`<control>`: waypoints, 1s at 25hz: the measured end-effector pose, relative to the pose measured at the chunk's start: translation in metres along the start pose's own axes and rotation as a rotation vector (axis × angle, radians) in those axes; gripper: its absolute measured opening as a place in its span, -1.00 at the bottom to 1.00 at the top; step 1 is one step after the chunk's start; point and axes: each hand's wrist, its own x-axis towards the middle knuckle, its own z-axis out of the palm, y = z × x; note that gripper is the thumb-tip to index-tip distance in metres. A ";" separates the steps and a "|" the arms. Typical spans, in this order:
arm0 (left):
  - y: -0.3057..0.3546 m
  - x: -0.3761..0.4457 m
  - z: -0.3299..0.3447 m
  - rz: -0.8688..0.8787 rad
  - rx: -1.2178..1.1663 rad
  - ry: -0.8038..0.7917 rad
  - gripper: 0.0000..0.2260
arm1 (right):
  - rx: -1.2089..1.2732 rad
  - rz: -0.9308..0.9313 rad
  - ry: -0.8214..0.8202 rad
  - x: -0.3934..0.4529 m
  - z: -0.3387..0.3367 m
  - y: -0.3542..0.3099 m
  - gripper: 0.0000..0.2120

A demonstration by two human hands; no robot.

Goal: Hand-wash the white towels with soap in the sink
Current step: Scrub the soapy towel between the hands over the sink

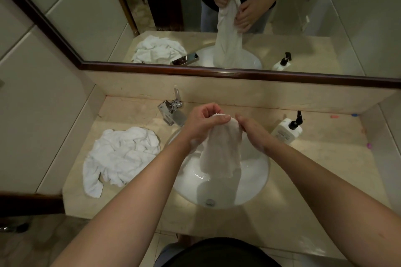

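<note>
Both hands up over the round white ceramic sink (256,182) w/ one wet white towel (221,149) hanging between them. Left hand (202,124) has its fingers (219,118) curled and clamped on the bunched top edge; right hand (252,131) pinches the same edge just beside it, fingertips touching the cloth. The towel's lower end dangles down into the basin, near or just touching the shallow water (can't tell which). Suds show on the wrists, so my read is we're mid-scrub, soap already on.

To do this bit well: keep the two grips close, rub the cloth against itself in short strokes, then feed the next stretch up thru the fingers so the whole length gets worked, not just the top. Keep the hanging end over the basin so drips stay off the beige marble counter (303,180). If lather thins out, the white pump bottle with black nozzle (287,130) sits at the right of the sink, within easy reach.

Crumpled heap of white towels (121,156) waits on the counter at the left, well apart from the one in hand; whether those are washed or not I can't say. Chrome tap (171,112) stands behind the sink at the left; no water visibly running. Mirror (195,17) above shows the same two-handed hold
</note>
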 end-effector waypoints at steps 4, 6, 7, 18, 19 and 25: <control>-0.017 -0.001 -0.021 -0.048 0.095 0.065 -0.75 | -0.094 -0.123 0.030 -0.001 -0.007 -0.007 -0.74; -0.031 -0.001 -0.029 -0.070 0.286 0.156 -0.58 | -0.046 -0.124 0.019 -0.003 -0.006 -0.016 -0.79; -0.035 -0.001 -0.029 -0.071 0.384 0.184 -0.54 | -0.034 -0.130 -0.010 -0.004 -0.002 -0.021 -0.80; -0.021 0.007 -0.019 0.008 0.316 -0.032 -0.72 | 0.317 -0.062 0.192 0.008 0.024 -0.034 -0.76; -0.020 0.007 -0.020 0.024 0.287 -0.037 -0.72 | 0.237 -0.040 0.175 0.011 0.030 -0.027 -0.70; -0.004 0.010 -0.043 0.104 0.072 0.033 -0.67 | 0.099 0.042 0.143 0.012 0.059 0.000 -0.79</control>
